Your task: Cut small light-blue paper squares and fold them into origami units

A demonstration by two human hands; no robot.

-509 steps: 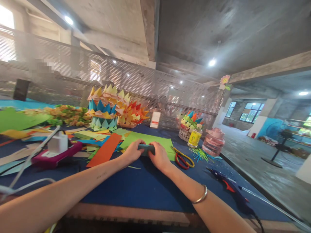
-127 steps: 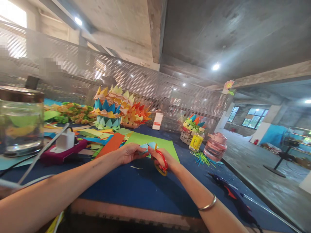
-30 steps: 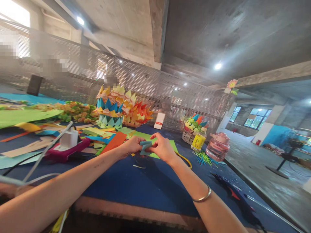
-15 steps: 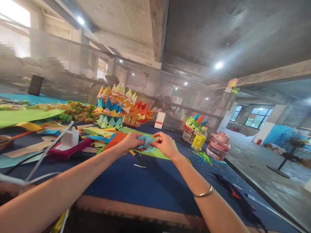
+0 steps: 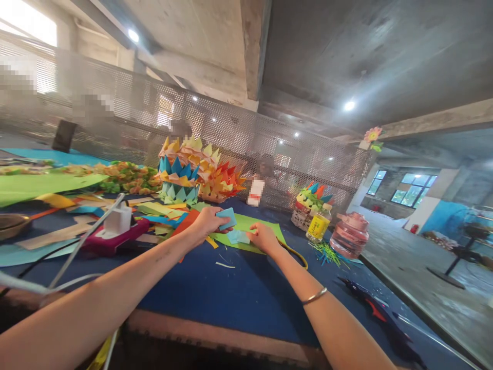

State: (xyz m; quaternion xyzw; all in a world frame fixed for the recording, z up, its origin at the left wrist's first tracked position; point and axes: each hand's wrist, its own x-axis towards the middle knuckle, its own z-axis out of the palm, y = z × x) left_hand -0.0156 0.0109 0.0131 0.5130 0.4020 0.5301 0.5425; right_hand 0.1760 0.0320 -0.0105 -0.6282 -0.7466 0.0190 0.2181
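The left hand [image 5: 208,223] grips a small blue paper rectangle [image 5: 227,219] between thumb and fingers, while the right hand [image 5: 265,237], its fingertips drawn together, pinches the edge of a paler blue paper slip [image 5: 239,237] over the lime-green sheet [image 5: 272,230] on the navy worktop [image 5: 208,295]; whether slip and sheet touch, I cannot tell. Handling both pieces well likely calls for a light pinch near the edges, without bending or creasing.

Yellow-handled scissors [image 5: 300,254] partly hidden by right hand [image 5: 265,239] and wrist. Brown bowl [image 5: 12,232] cut off at left edge. White card [image 5: 256,192] pixelated. Bottle label [image 5: 318,226] print unreadable.
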